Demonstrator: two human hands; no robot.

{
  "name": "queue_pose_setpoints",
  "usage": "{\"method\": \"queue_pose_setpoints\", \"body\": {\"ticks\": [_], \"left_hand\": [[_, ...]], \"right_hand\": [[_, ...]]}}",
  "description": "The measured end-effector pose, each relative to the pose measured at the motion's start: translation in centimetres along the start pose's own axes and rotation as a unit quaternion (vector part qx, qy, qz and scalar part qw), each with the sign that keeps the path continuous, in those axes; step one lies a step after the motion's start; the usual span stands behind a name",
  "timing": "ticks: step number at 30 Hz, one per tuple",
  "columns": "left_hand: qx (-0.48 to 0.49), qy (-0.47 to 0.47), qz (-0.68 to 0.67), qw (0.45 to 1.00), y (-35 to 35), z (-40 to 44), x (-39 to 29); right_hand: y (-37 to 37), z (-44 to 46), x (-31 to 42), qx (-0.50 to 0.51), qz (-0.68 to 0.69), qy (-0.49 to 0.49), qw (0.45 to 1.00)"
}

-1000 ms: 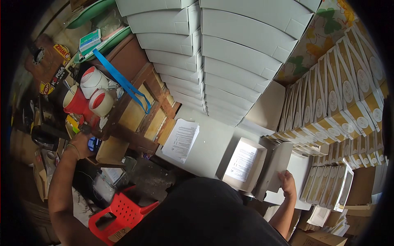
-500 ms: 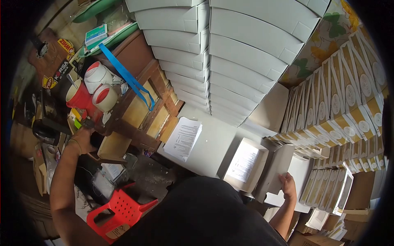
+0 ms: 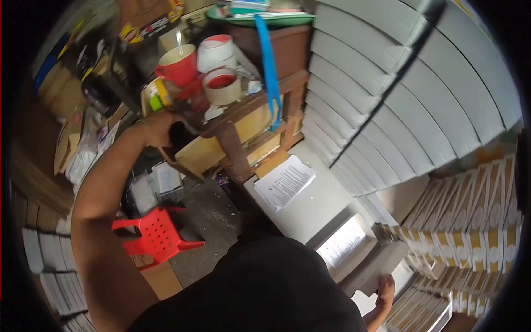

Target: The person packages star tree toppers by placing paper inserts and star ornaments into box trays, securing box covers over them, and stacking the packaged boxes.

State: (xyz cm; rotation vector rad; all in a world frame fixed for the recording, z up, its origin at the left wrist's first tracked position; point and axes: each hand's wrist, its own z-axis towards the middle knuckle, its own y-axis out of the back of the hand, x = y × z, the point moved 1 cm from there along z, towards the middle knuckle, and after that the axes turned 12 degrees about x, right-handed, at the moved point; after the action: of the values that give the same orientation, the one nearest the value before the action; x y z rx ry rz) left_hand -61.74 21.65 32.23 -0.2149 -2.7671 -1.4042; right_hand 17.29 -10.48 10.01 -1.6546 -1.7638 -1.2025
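Note:
My left hand [image 3: 157, 130] reaches to a pulled-out drawer [image 3: 202, 157] of a wooden cabinet. Its fingers are blurred and partly hidden in the dark drawer opening. At the lower right, my right hand [image 3: 385, 290] grips the edge of the grey cardboard lid [image 3: 373, 268] of an open box. Attached or resting beside that lid is the box's tray [image 3: 371, 243], with a printed sheet [image 3: 343, 242] lying inside. A stack of printed papers [image 3: 285, 182] lies on the white tabletop [image 3: 329, 193].
On the cabinet stand a red mug [image 3: 180, 66], a white cup [image 3: 215, 52] and a tape roll [image 3: 222, 88]; a blue strap [image 3: 268, 66] hangs down. Tall stacks of white boxes [image 3: 354, 72] rise behind. Filed boxes [image 3: 470, 221] line the right. A red plastic chair [image 3: 160, 235] stands below.
The view has turned left, so everything shifts right and rotates. My left hand has moved further into the drawer opening. My right hand still holds the box lid.

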Motion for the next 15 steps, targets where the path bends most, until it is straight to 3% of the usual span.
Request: {"method": "queue_pose_setpoints", "body": {"ticks": [2,4,15], "left_hand": [[-0.010,-0.001,0.000,1.000,-0.6,0.5,1.3],[-0.094,-0.098,0.064,0.989,-2.3,2.0,3.1],[-0.070,-0.080,0.007,0.994,-1.6,1.1,2.3]], "right_hand": [[0.5,0.5,-0.4,0.004,-0.020,-0.006,1.000],[0.4,0.4,-0.2,-0.003,0.006,-0.012,1.000],[-2.3,-1.1,1.9,-0.013,0.061,-0.029,0.998]]}}
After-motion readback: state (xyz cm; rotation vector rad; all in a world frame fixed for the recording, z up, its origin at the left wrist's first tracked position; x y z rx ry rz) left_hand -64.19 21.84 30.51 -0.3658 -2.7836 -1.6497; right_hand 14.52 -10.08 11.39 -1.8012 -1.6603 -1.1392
